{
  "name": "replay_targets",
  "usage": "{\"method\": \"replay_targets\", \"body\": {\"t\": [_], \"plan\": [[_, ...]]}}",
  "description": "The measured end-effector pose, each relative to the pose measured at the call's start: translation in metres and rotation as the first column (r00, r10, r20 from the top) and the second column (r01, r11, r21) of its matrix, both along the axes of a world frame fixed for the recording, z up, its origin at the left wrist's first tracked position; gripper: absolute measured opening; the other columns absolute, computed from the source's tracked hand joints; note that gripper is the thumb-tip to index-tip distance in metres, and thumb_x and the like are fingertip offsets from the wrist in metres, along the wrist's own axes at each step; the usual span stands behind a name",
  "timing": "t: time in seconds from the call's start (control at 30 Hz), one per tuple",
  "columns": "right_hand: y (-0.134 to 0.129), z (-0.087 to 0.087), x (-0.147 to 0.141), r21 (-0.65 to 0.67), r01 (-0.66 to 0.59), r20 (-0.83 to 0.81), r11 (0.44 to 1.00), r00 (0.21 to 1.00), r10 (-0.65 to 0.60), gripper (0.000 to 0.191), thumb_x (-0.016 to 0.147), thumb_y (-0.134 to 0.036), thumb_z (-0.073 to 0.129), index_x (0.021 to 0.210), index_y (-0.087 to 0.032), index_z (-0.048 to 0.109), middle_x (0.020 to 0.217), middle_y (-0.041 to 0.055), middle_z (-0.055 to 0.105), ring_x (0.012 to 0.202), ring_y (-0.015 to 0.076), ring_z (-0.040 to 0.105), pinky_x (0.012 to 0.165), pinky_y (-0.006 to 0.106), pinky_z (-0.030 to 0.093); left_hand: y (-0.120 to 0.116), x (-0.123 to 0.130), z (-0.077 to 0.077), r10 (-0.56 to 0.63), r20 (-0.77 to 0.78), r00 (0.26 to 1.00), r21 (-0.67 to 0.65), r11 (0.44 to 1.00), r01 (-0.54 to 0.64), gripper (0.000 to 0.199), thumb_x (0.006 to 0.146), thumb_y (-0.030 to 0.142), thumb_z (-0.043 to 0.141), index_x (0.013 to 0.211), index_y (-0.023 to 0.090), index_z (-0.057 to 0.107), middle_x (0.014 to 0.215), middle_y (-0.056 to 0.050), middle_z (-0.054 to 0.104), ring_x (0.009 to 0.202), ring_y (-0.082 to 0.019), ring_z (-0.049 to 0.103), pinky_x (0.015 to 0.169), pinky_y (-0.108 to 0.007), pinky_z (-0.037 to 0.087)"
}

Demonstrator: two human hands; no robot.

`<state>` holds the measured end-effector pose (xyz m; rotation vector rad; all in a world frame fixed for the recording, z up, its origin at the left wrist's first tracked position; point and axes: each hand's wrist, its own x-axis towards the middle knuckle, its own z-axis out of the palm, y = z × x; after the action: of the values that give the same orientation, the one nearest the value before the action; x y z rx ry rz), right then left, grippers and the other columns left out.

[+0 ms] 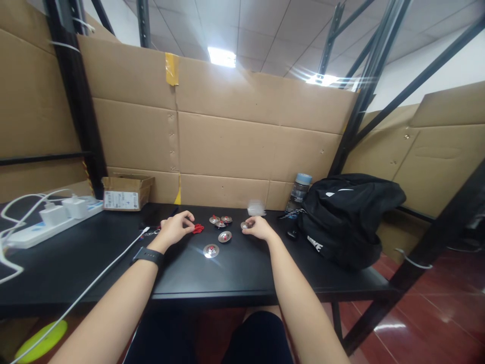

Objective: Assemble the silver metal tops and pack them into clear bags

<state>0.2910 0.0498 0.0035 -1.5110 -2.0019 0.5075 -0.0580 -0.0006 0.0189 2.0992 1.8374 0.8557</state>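
My right hand [258,228] pinches a small metal cymbal [244,225] between thumb and fingers at the table's right-middle. Curved with a gap between thumb and index finger, my left hand [176,230] rests beside a bundle of red cord [198,229]; whether it touches the cord is hard to see. Between the hands lie several more shiny round cymbals with red at their centres. A few sit close together at the back, including one cymbal [226,219]. Nearer me are a single cymbal [225,236] and another cymbal [211,251], both lying apart.
On the right stand a black backpack [348,217] and a bottle with a blue lid [299,192]. Crumpled clear plastic [256,208] lies behind my right hand. To the left are a small cardboard box [123,194], a power strip [34,230] and a white cable [109,265].
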Motion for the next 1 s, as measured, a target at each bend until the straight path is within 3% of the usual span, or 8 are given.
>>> {"method": "replay_targets", "body": {"t": [0.37,0.5,0.6,0.77,0.9,1.0], "plan": [[0.002,-0.002,0.002,0.033,-0.001,0.035,0.999,0.999,0.000,0.037,0.064,-0.025,0.085,0.099,-0.017,0.077,0.089,0.0049,0.075,0.079,0.0180,0.067,0.074,0.027,0.048,0.003,-0.002,-0.004,0.020,-0.035,0.999,0.084,0.996,-0.017,0.022,0.077,0.024,0.064,0.098,0.027,0.064,0.103,-0.001,0.076,0.104,-0.025,0.067,0.083,-0.036,0.038],[0.004,-0.005,0.003,0.060,-0.002,0.031,0.998,1.000,0.000,0.044,0.063,-0.024,0.086,0.105,-0.018,0.076,0.090,0.0049,0.073,0.079,0.0175,0.065,0.078,0.029,0.049,0.008,-0.004,-0.010,-0.031,0.001,1.000,0.125,0.992,0.030,0.018,0.077,0.025,0.062,0.095,0.026,0.065,0.099,-0.001,0.074,0.098,-0.023,0.068,0.081,-0.034,0.043],[0.001,-0.004,0.002,0.098,-0.013,0.036,0.995,0.999,0.009,0.049,0.063,-0.023,0.087,0.110,-0.019,0.075,0.101,0.0067,0.070,0.091,0.0200,0.064,0.088,0.033,0.049,0.014,-0.005,-0.016,-0.095,0.041,0.995,0.169,0.982,0.087,0.015,0.077,0.027,0.060,0.091,0.024,0.064,0.095,-0.002,0.073,0.091,-0.022,0.067,0.081,-0.032,0.047],[-0.015,0.008,-0.016,0.189,-0.261,0.141,0.947,0.961,0.237,0.044,0.067,-0.021,0.086,0.109,-0.032,0.077,0.126,0.0061,0.059,0.121,0.0259,0.052,0.108,0.044,0.037,0.016,-0.001,-0.020,-0.207,0.072,0.976,0.236,0.954,0.185,0.015,0.078,0.029,0.058,0.090,0.022,0.064,0.092,-0.004,0.070,0.085,-0.021,0.065,0.080,-0.031,0.049],[-0.026,0.013,-0.041,0.159,-0.410,0.190,0.898,0.905,0.379,0.025,0.072,-0.020,0.085,0.094,-0.032,0.080,0.124,0.0043,0.063,0.117,0.0257,0.055,0.107,0.044,0.037,0.007,0.010,-0.013,-0.310,0.150,0.939,0.208,0.938,0.277,0.014,0.082,0.030,0.057,0.090,0.021,0.064,0.089,-0.004,0.071,0.082,-0.020,0.066,0.077,-0.030,0.050],[-0.029,0.011,-0.056,0.169,-0.462,0.108,0.870,0.886,0.450,0.012,0.079,-0.020,0.079,0.089,-0.027,0.081,0.105,0.0036,0.073,0.101,0.0215,0.064,0.097,0.037,0.045,-0.003,0.021,-0.006,-0.392,0.178,0.903,0.182,0.914,0.361,0.018,0.087,0.035,0.056,0.091,0.021,0.067,0.089,-0.003,0.073,0.081,-0.019,0.066,0.074,-0.028,0.049]]}}
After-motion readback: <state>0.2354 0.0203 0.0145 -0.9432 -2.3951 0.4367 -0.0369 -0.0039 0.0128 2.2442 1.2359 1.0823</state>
